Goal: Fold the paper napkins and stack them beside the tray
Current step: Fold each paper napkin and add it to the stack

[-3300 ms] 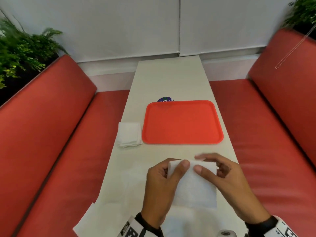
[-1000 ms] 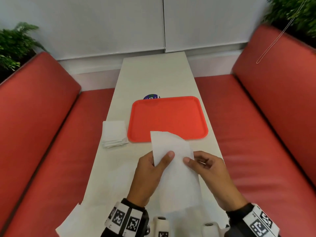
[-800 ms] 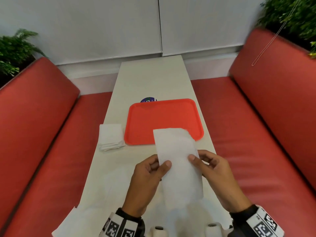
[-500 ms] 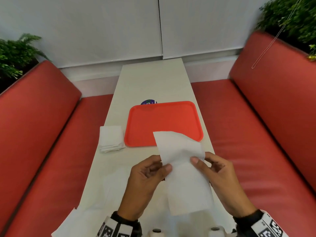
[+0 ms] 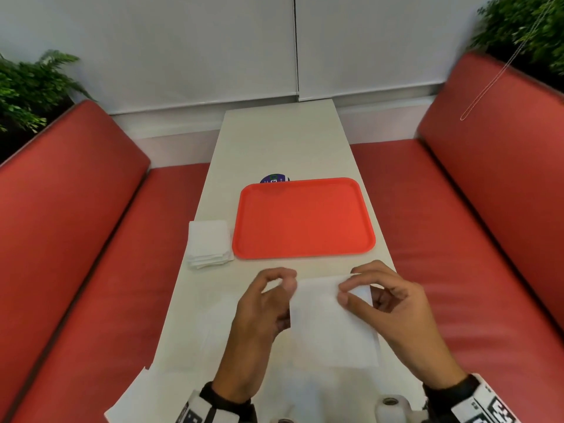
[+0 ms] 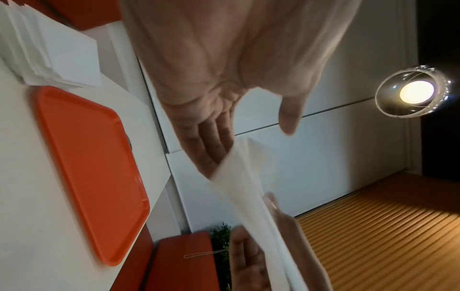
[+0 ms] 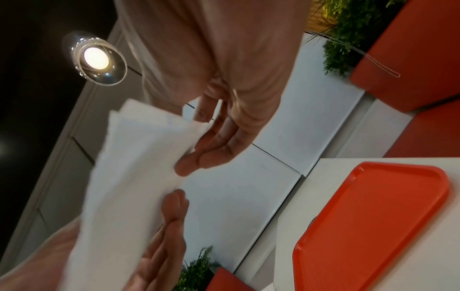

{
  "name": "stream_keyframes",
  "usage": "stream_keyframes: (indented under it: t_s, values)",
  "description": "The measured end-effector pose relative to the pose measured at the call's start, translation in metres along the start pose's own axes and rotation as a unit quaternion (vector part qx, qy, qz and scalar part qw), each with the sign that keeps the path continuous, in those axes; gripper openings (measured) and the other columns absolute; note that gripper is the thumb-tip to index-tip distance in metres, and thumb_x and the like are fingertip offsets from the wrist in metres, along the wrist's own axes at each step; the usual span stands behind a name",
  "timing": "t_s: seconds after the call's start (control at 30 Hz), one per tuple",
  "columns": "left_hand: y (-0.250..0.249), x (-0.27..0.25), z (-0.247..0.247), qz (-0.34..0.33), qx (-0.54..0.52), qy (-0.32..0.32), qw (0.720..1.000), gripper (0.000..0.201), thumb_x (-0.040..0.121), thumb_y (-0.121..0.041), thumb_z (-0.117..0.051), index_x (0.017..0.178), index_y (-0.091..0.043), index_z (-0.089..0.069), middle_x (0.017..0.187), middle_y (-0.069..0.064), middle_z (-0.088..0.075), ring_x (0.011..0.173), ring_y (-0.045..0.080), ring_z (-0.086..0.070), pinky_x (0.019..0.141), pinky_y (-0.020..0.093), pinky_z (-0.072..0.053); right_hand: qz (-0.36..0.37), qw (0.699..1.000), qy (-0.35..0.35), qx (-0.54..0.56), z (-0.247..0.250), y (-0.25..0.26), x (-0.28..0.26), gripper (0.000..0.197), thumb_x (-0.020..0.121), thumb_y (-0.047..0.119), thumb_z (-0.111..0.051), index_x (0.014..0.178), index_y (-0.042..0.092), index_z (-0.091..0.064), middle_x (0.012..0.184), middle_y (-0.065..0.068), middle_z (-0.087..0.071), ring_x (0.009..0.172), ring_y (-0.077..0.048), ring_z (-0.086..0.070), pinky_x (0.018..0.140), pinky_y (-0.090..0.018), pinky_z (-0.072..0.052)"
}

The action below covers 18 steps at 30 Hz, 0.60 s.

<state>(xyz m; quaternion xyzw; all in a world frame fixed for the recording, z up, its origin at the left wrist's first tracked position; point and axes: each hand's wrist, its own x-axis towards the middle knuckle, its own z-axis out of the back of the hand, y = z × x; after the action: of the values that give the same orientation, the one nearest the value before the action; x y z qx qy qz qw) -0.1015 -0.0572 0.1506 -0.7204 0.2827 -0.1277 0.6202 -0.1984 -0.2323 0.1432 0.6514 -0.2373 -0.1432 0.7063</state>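
Note:
I hold a white paper napkin (image 5: 329, 328) just above the table (image 5: 280, 141), in front of the orange tray (image 5: 302, 218). It is folded into a near-square. My right hand (image 5: 345, 290) pinches its top right corner between thumb and fingers (image 7: 206, 157). My left hand (image 5: 288, 277) is at the left edge. In the left wrist view its fingers (image 6: 206, 153) lie under the napkin (image 6: 248, 187) and the thumb stands clear of the paper. A stack of folded napkins (image 5: 209, 242) lies against the tray's left side.
Loose unfolded napkins (image 5: 134, 395) lie at the table's near left corner. A round dark sticker (image 5: 274, 178) peeks out behind the tray. Red benches (image 5: 76, 239) (image 5: 473, 239) flank the narrow table, with plants behind them.
The long napkin strip that stood up over the tray's front edge has been folded down toward me into a shorter shape. My left thumb has come off the paper.

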Motion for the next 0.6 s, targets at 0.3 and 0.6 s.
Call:
stream_keyframes:
  t_s: [0.3,0.6]
  values:
    - [0.007,0.039,0.084,0.018,0.063,-0.114,0.991,0.021,0.084,-0.027,-0.079,0.075,-0.013,-0.066,0.07,0.002,-0.06,0.068,0.014,-0.051,0.063,0.025,-0.039,-0.096,0.991,-0.072,0.059,-0.052,-0.034,0.016,0.02,0.081,-0.008,-0.073,0.089,0.01,-0.073,0.075,-0.004,-0.069,0.056,-0.025,-0.069,0.061,-0.015,-0.052]
    - [0.018,0.21,0.242,-0.003,0.311,-0.223,0.924,0.032,0.085,-0.037,-0.079,0.1,-0.009,-0.077,0.094,0.003,-0.072,0.087,0.021,-0.064,0.085,0.033,-0.049,-0.229,0.947,-0.08,-0.209,-0.061,-0.134,-0.011,0.092,0.054,-0.041,-0.067,0.076,0.049,-0.067,0.066,0.019,-0.066,0.043,-0.01,-0.061,0.052,0.004,-0.04]
